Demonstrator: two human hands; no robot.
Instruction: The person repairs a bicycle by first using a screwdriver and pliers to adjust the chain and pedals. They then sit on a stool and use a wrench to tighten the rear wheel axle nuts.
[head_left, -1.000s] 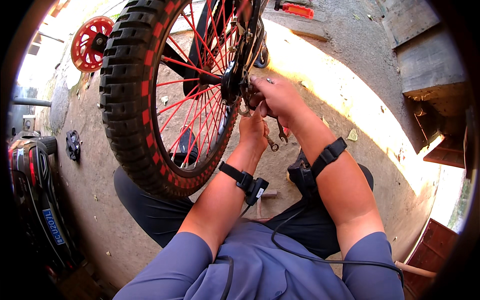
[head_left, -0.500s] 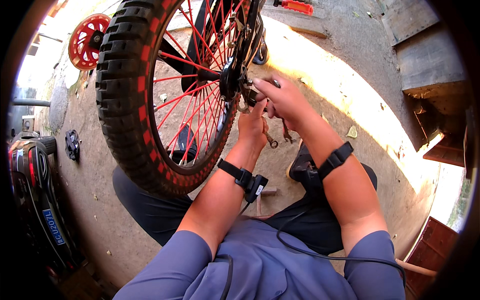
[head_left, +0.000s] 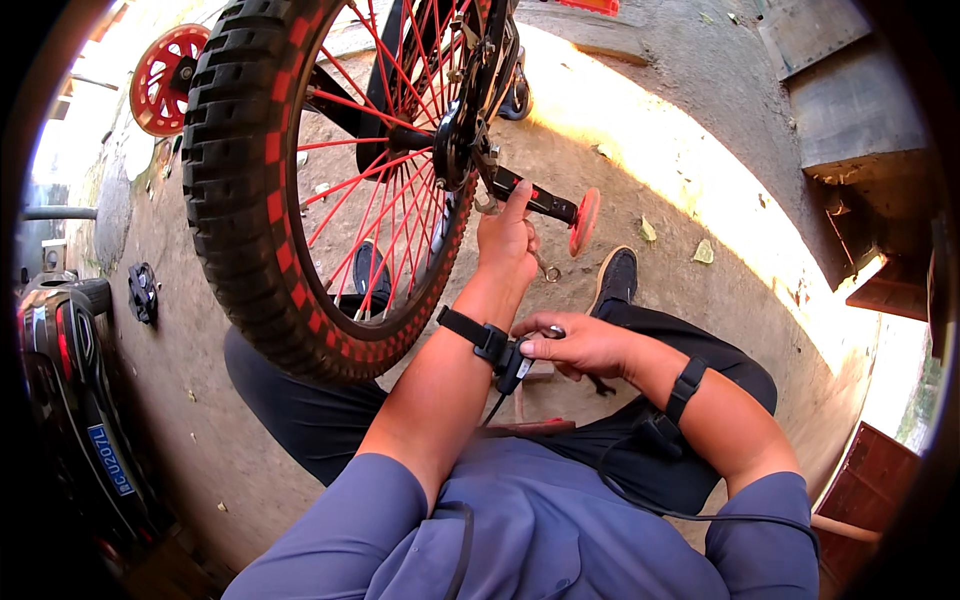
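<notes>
A small bicycle's rear wheel (head_left: pixel 240 200), with a knobby black tyre, red checks and red spokes, stands before me. From its axle a black bracket (head_left: pixel 545 200) runs right to a red training wheel (head_left: pixel 585 222). My left hand (head_left: pixel 505 240) is closed round a wrench (head_left: pixel 551 273), whose ring end pokes out below the fingers; its thumb rests against the bracket. Nearer my body, my right hand (head_left: pixel 580 345) grips a second wrench (head_left: pixel 602 386), partly hidden by the fingers, beside the black device (head_left: pixel 514 367) strapped to my left wrist.
Another red training wheel (head_left: pixel 168 82) sticks out at the upper left. A black pedal-like part (head_left: pixel 143 292) lies on the ground at left, near a black toy-like car (head_left: pixel 85 400). A wooden structure (head_left: pixel 860 120) stands at right. Leaves lie on the dirt floor.
My right hand has drawn back from the axle toward my body with its wrench. The bracket and red training wheel now show. My right shoe has shifted outward and forward; my left hand stays put.
</notes>
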